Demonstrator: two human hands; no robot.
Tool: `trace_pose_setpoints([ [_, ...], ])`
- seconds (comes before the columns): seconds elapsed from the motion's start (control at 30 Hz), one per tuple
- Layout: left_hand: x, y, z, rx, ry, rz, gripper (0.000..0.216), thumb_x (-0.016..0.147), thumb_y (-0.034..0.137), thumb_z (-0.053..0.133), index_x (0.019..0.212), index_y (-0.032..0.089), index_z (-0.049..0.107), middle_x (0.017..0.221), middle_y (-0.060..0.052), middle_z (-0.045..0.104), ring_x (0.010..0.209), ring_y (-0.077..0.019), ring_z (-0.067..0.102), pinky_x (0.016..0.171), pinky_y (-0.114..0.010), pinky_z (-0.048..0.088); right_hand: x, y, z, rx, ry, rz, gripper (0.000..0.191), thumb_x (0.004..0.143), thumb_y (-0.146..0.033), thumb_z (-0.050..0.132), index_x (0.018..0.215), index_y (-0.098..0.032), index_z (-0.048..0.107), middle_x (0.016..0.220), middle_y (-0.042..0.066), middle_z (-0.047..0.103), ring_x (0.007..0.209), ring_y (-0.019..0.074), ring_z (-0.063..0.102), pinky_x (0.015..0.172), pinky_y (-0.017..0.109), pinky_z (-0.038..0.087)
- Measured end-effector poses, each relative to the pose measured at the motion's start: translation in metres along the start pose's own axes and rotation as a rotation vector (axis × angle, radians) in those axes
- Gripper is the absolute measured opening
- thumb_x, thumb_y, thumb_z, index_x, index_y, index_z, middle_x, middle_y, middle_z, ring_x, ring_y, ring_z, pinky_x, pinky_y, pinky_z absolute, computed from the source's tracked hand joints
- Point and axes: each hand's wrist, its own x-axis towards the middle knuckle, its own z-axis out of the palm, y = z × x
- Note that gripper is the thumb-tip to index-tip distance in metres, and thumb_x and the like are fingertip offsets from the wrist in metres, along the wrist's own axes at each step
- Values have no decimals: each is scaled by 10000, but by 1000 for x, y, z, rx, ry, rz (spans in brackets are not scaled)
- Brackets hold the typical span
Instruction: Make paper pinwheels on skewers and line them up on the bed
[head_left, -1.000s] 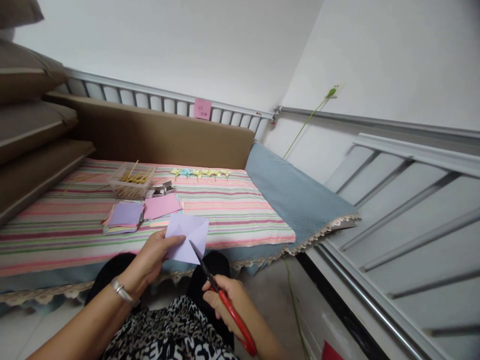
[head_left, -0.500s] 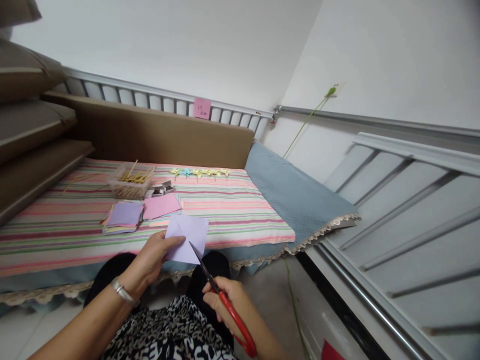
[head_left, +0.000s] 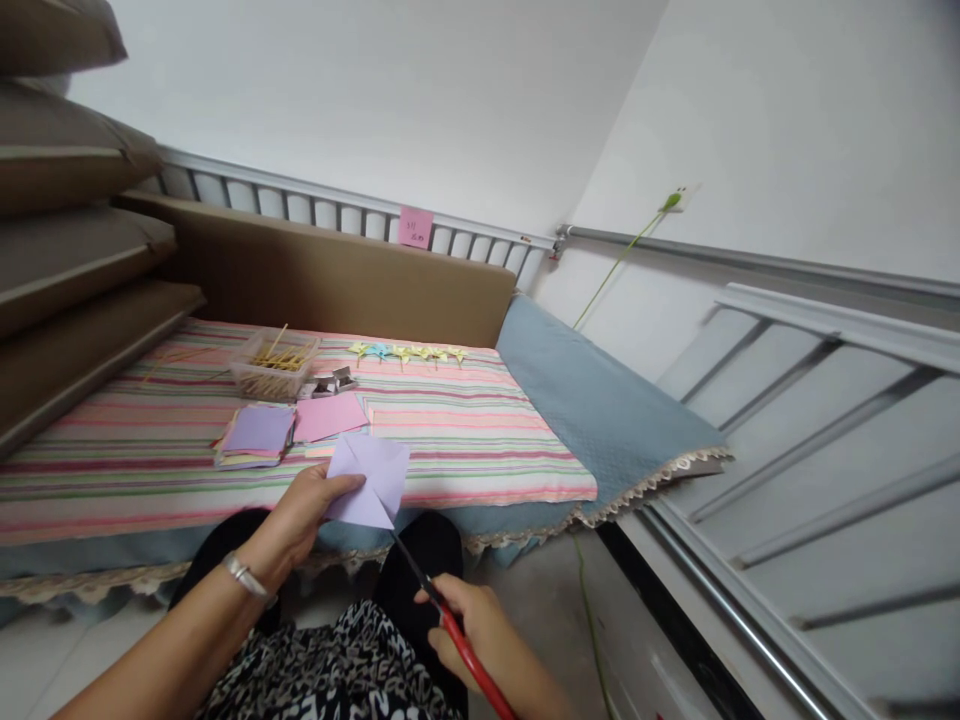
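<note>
**Purple sheet in left hand, scissors at its near corner**

Purple sheet (head_left: pixel 384 465): held up over the near edge of the striped cloth (head_left: pixel 480 462), lines running from corners toward its middle. Left hand (head_left: pixel 309 507) pinches its left side, thumb on top, other fingers mostly hidden underneath. Right hand (head_left: pixel 484 625): fingers wrapped round red-handled scissors (head_left: pixel 471 658), blades look together, tip right by the sheet's near corner; can't tell if touching.

Beyond, on the cloth: paper stack (head_left: pixel 259 430) at left, purple on top; pink sheet (head_left: pixel 330 416) just right of it. Farther: clear box (head_left: pixel 238 378) of sticks, small metallic-looking boxes (head_left: pixel 343 378) beside it. Far side: row of pinwheels (head_left: pixel 401 354), mostly yellow, one blue. Brown panel (head_left: pixel 337 280) behind.
</note>
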Motion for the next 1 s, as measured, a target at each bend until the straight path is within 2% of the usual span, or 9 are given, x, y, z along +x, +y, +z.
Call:
trace_pose_setpoints([
  [0.1,3,7,-14,27,-8,-4,242,562,232,754,753,107,675,629,-64,721,509,-179,623,504,-249,452,-5,14,-9,50,-36,-17,384,671,-84,525,1021,-196,634,649,-32,572,539,101,507,515,185,385],
  [0.2,1,7,-25,130,-148,-58,230,568,233,747,743,97,686,637,-78,724,523,-188,629,522,-253,447,3,16,-24,101,144,-16,365,737,-155,530,1098,-185,574,774,16,639,654,140,596,629,228,461],
  [0.33,-6,0,-26,259,-397,-135,168,596,208,711,728,106,704,667,-74,734,541,-183,630,540,-251,443,34,-12,-33,150,319,-121,375,759,-274,599,1121,-193,546,865,43,656,764,174,630,748,291,478],
  [0.47,-14,2,-18,312,-472,-136,165,603,188,700,750,117,723,668,-51,733,531,-165,616,522,-234,429,68,-46,-20,283,197,-166,481,685,-200,646,1152,-201,530,784,-6,605,674,140,581,662,260,465],
  [0.57,-20,11,-18,300,-452,-118,150,593,191,726,719,111,719,648,-55,723,522,-162,608,517,-231,430,79,-60,-8,301,99,-192,501,641,-96,597,1127,-208,543,711,-51,522,566,92,463,553,208,392],
  [0.63,-22,15,-23,243,-400,-92,156,611,215,745,716,104,713,636,-67,714,519,-160,604,514,-231,438,82,-63,-2,334,99,-192,483,633,-81,568,1100,-204,545,698,-59,493,534,79,404,517,196,351],
  [0.83,-24,0,-33,-351,-135,-39,123,677,225,747,773,172,691,808,-50,727,703,-177,660,659,-278,534,93,-61,19,614,344,-219,413,698,-205,574,1103,-198,489,848,-7,577,682,130,509,626,226,423],
  [0.9,-27,-10,-28,-403,-93,-46,119,678,192,746,782,180,689,838,-39,729,737,-174,665,660,-271,541,97,-61,29,660,398,-231,387,706,-226,580,1082,-195,493,879,8,593,739,151,535,674,245,444],
  [1.0,-31,-18,-19,-360,-131,-41,218,700,198,731,909,151,691,887,-77,737,754,-196,675,682,-291,541,101,-66,42,685,431,-252,374,707,-221,583,1071,-194,502,950,27,597,838,174,555,758,274,457],
])
